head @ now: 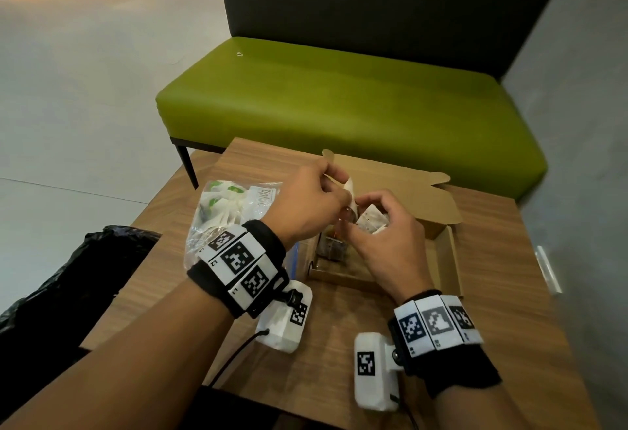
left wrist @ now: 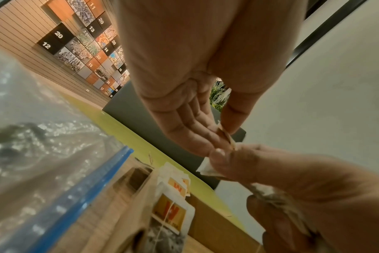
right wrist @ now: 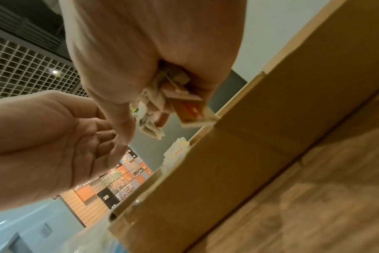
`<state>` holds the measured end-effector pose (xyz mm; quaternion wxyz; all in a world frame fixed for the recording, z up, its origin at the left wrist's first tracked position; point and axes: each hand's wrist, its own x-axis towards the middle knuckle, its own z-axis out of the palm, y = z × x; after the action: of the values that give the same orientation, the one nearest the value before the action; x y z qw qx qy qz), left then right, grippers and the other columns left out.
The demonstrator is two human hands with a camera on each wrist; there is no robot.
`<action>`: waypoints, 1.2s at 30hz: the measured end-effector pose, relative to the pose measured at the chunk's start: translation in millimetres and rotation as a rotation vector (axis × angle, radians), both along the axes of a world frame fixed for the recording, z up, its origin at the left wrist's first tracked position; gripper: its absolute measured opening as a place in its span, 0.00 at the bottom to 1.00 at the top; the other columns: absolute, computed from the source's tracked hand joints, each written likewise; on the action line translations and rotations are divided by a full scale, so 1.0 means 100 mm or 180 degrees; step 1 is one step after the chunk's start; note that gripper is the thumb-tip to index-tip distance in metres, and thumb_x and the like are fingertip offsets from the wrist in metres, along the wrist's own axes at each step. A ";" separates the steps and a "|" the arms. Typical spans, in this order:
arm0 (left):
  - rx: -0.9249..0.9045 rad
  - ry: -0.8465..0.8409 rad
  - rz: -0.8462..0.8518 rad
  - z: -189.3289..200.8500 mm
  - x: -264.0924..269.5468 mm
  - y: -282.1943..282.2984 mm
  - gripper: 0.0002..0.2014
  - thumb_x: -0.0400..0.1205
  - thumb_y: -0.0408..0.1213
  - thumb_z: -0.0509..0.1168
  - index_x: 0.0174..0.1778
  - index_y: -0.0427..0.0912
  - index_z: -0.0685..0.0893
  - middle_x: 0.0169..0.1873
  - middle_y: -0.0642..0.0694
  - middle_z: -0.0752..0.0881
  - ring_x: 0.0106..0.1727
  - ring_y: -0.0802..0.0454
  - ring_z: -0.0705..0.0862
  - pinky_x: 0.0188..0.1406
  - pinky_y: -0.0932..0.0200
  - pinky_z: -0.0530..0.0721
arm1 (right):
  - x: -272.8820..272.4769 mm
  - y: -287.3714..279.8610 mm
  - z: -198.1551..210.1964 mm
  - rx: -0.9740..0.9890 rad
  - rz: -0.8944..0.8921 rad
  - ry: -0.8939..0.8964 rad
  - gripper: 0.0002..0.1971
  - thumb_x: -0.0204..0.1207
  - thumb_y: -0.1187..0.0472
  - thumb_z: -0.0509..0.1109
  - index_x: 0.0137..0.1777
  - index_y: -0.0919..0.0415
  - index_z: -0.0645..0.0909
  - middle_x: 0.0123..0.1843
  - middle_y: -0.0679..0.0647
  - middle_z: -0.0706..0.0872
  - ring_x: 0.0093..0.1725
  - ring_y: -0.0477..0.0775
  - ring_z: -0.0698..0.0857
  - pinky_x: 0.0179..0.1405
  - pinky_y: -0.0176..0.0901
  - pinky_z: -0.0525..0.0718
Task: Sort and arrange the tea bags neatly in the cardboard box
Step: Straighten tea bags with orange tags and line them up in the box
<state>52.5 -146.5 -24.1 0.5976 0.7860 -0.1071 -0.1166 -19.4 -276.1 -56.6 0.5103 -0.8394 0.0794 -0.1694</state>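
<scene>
Both hands work just above the open cardboard box [head: 445,259] on the wooden table [head: 339,368]. My left hand [head: 339,191] pinches the paper edge of one white tea bag [left wrist: 226,137] between thumb and fingers. My right hand [head: 360,222] grips a small bunch of tea bags [right wrist: 149,106] with orange tags [right wrist: 190,109], its fingers curled round them. The two hands touch at the tea bag. More tea bags with yellow-orange tags [left wrist: 173,210] stand upright inside the box at its left end. The box floor is mostly hidden by my hands.
A clear plastic zip bag [head: 231,212] holding more tea bags lies left of the box, its blue seal [left wrist: 106,179] near the box wall [right wrist: 249,154]. A black bag [head: 68,276] sits off the table's left edge. A green bench [head: 339,96] stands behind.
</scene>
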 end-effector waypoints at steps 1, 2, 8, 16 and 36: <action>0.0030 0.0010 -0.0022 0.01 0.00 -0.01 0.10 0.79 0.28 0.68 0.51 0.48 0.80 0.27 0.55 0.87 0.38 0.51 0.91 0.51 0.40 0.90 | 0.00 0.00 -0.01 -0.0076 -0.0052 -0.0015 0.13 0.71 0.53 0.83 0.50 0.46 0.83 0.41 0.43 0.88 0.36 0.37 0.85 0.26 0.29 0.79; 0.0082 -0.0008 -0.0046 0.01 -0.01 -0.01 0.11 0.79 0.29 0.68 0.52 0.48 0.80 0.29 0.54 0.87 0.40 0.51 0.91 0.53 0.43 0.89 | 0.01 -0.01 -0.02 -0.0117 -0.0098 -0.0034 0.10 0.73 0.53 0.82 0.48 0.47 0.84 0.39 0.44 0.87 0.33 0.37 0.83 0.24 0.28 0.76; 0.0184 -0.0091 -0.0247 0.06 -0.03 0.03 0.12 0.79 0.43 0.73 0.56 0.46 0.83 0.38 0.49 0.86 0.43 0.53 0.87 0.53 0.51 0.84 | 0.05 -0.07 -0.04 0.0466 -0.0184 0.0036 0.06 0.76 0.53 0.80 0.40 0.50 0.86 0.35 0.49 0.88 0.31 0.41 0.80 0.26 0.38 0.77; 0.0396 -0.0035 -0.0465 0.04 0.03 0.15 0.07 0.80 0.35 0.73 0.52 0.48 0.88 0.42 0.51 0.87 0.37 0.63 0.84 0.39 0.65 0.79 | 0.01 -0.08 0.07 0.1661 -0.0028 0.0403 0.10 0.80 0.65 0.74 0.38 0.53 0.86 0.38 0.54 0.91 0.21 0.40 0.76 0.19 0.35 0.71; 0.1798 -0.0187 -0.0268 -0.18 0.09 0.35 0.06 0.76 0.36 0.76 0.45 0.43 0.86 0.40 0.49 0.88 0.40 0.54 0.86 0.35 0.65 0.80 | 0.05 -0.17 -0.06 -0.0359 0.0488 0.1544 0.04 0.79 0.57 0.75 0.43 0.49 0.89 0.45 0.44 0.91 0.47 0.47 0.87 0.39 0.40 0.80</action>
<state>61.4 -112.0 -42.3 0.3464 0.9192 -0.1201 -0.1437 -14.8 -293.1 -62.4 0.4400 -0.8862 0.1261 0.0718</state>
